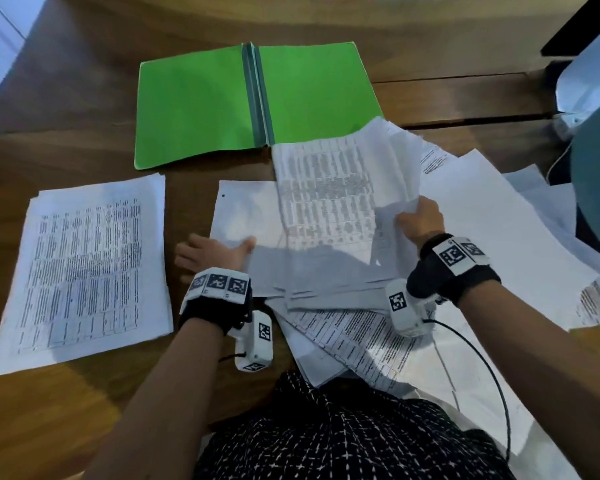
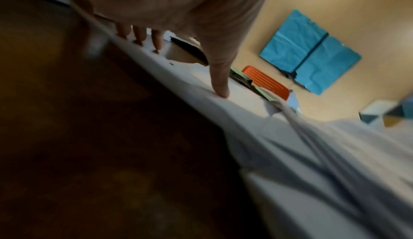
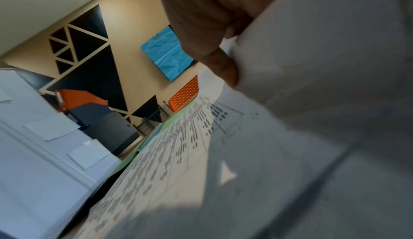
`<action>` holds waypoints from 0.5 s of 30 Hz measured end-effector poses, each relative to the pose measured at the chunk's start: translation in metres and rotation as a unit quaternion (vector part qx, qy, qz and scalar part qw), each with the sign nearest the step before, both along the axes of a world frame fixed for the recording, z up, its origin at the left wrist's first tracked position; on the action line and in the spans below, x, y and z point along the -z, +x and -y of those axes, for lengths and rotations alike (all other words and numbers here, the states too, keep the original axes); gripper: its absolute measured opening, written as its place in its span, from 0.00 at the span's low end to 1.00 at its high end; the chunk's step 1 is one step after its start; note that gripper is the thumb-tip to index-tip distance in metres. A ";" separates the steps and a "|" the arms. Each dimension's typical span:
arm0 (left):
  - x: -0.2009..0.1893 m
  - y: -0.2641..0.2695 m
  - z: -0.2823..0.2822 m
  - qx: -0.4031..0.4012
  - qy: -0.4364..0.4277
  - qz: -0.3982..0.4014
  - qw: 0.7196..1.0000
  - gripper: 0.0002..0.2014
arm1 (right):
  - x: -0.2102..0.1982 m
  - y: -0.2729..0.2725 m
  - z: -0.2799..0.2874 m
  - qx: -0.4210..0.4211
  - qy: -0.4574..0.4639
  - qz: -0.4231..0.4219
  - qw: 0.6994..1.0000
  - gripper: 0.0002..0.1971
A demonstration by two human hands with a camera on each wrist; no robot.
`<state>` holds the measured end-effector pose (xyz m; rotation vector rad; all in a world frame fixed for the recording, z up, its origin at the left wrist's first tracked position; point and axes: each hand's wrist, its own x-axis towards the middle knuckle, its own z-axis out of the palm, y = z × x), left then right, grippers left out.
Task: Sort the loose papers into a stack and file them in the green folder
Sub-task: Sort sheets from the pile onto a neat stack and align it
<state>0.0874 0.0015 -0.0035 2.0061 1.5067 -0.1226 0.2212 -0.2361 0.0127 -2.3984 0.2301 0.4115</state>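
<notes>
Head view: my right hand pinches the right edge of a sheaf of printed papers, lifted and tilted over the loose sheets along the right side of the tabletop. My left hand lies flat, fingers straight, thumb on the sheaf's left edge. A green folder lies open toward the far edge; a squared stack sits near the left edge.

- Left hand: palm down, fingers straight and spread, thumb extended toward the right; forearm reaches forward from lower left.
- Right hand: raised, fingers curled, thumb pinching against them; forearm enters from lower right.
- Both wrists carry marker-tagged bands.
</notes>
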 end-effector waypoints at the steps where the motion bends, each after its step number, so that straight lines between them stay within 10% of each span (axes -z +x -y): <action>1: -0.001 -0.002 0.000 -0.003 0.014 -0.028 1.000 0.50 | 0.001 0.000 0.005 0.016 -0.005 0.001 1.000 0.19; 9: -0.020 0.020 0.004 0.136 -0.061 0.046 0.988 0.22 | 0.011 -0.014 -0.003 0.022 0.052 -0.037 0.998 0.16; 15: -0.125 0.040 -0.018 0.140 0.159 0.237 0.948 0.19 | 0.013 -0.014 0.003 0.059 0.107 -0.039 0.992 0.19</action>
